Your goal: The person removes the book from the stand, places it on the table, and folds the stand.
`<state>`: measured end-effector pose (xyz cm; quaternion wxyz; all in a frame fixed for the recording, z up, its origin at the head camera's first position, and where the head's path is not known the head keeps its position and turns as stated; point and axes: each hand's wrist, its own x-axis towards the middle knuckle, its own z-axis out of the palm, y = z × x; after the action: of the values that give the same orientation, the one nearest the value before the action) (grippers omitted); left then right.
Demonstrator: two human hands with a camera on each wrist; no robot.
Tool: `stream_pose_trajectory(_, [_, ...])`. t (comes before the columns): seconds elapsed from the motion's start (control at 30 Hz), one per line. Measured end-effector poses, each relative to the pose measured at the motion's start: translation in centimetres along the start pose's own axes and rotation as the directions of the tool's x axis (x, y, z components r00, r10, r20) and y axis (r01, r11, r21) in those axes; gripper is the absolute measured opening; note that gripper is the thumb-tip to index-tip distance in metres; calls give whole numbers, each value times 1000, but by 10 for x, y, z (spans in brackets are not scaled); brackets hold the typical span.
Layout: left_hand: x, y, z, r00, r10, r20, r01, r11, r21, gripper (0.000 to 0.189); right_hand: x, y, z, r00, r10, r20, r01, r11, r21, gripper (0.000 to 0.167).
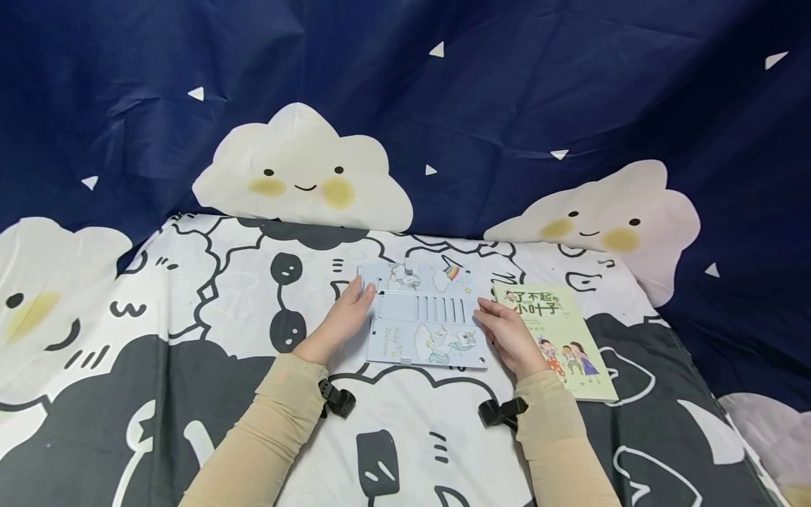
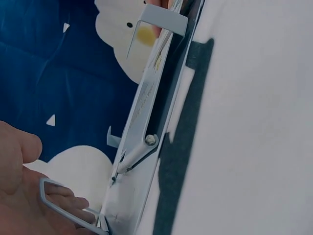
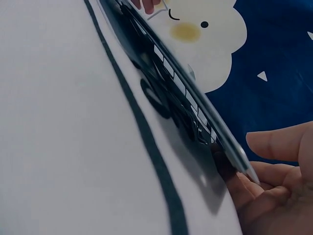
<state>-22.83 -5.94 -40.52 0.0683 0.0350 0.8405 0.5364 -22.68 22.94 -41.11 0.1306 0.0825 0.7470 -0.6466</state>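
A pale blue book stand [image 1: 399, 308] with unicorn and rainbow pictures lies folded flat between the two hands, a row of slots across its middle. At its left edge, my left hand [image 1: 342, 317] holds it. A wire loop [image 2: 63, 205] of the stand crosses those fingers in the left wrist view, the thumb standing apart. My right hand [image 1: 510, 338] supports the right edge, its fingers curled beneath and the thumb raised off the panel. Seen from the right wrist, the stand's underside [image 3: 171, 81] is tilted above the cloth.
Just right of the stand lies a light green book [image 1: 576, 338] with cartoon children on its cover, partly behind the right hand. A black-and-white patterned cloth [image 1: 241, 303] covers the table. Behind it hangs a dark blue curtain [image 1: 380, 63] printed with clouds.
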Motion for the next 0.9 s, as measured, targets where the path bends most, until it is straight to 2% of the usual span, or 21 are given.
stream_pose_trajectory(0.1, [0,0,2,1000,-5,1,5,1000,22,69,0,0,1,1000,3,-6,-4,1000,-14,59])
stream_pose_trajectory(0.23, [1,0,5,999,10,38,-13,998,69,70,0,0,1,1000,11,-13,-11,999,-32,60])
stream_pose_trajectory(0.43, [2,2,10,994,27,110,-49,978,204,73,-3,0,-2,1000,1,-14,-1,1000,-28,59])
stream_pose_trajectory(0.63, [1,3,12,988,42,147,-90,937,338,79,-3,0,-1,1000,0,-14,0,999,-34,59])
stream_pose_trajectory(0.9, [-4,0,11,975,25,220,-135,855,501,78,-3,0,3,1000,19,-16,-20,999,-45,60])
